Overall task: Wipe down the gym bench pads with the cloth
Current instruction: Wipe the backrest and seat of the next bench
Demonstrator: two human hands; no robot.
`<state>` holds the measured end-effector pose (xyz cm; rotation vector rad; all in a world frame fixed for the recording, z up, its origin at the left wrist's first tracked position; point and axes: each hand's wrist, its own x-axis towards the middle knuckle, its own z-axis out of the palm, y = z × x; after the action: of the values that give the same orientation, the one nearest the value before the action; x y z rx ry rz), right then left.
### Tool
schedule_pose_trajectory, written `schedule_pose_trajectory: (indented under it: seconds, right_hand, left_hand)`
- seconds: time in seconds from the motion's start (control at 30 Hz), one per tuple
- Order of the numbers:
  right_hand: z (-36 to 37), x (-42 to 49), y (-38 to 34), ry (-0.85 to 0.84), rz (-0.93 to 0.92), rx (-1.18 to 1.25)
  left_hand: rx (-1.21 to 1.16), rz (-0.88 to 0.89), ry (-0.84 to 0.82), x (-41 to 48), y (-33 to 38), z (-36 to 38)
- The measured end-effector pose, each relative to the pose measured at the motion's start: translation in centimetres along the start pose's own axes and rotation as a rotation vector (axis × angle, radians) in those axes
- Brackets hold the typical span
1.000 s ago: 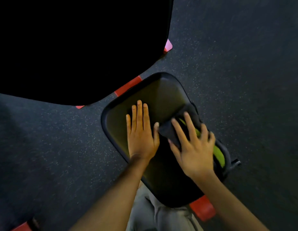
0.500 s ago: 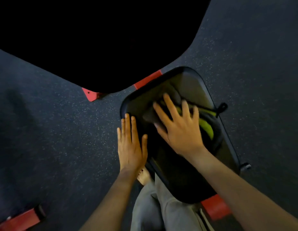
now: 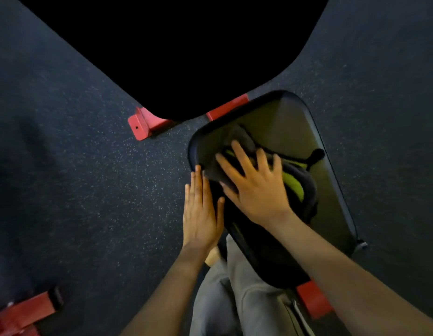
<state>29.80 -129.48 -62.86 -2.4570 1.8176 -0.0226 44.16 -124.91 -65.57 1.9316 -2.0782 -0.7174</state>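
Dark grey, lime-striped cloth (image 3: 239,141) slid toward the far left corner of the black bench pad (image 3: 295,122).
Right hand (image 3: 256,187) presses it, fingers splayed; left hand (image 3: 201,214) lies straight-fingered along the left edge; bare pad rightward.

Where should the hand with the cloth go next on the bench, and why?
Probably slide it across toward the right side. The right hand presses the cloth flat near the far left corner of the bench pad, and the left hand rests flat on its left edge. The right stretch lies bare, so that looks like the next patch to wipe.
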Motion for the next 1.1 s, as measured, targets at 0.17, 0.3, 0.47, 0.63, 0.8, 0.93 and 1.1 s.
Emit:
schedule_pose_trajectory:
  seconds: [0.17,0.3,0.47,0.63,0.8,0.93,1.1]
  right_hand:
    - [-1.0,-0.3,3.7,0.049,0.425,0.007]
    - [-0.9,5.4,-0.2,-0.002,0.537,0.065]
    - [-0.2,-0.9,0.9,-0.005,-0.042,0.023]
    - [-1.3,0.0,5.4,0.026,0.631,0.048]
    - [-0.8,2.3,2.3,0.065,0.426,0.089]
    - [-0.9,-6.1,3.2,-0.005,0.417,0.078]
    - [-1.6,-5.7,6.3,0.009,1.147,0.116]
  left_hand:
    - [-0.043,-0.039,0.010,-0.8,0.6,0.4]
    - [-0.055,-0.035,0.012,-0.9,0.5,0.4]
    - [-0.045,-0.015,-0.031,-0.6,0.2,-0.4]
    - [-0.010,0.012,-0.083,-0.7,0.5,-1.3]
    - [0.056,0.107,-0.114,0.9,1.1,-2.2]
    - [0.067,0.274,-0.185,3.8,3.2,-2.2]
    - [0.055,0.500,-0.275,7.7,6.0,-1.1]
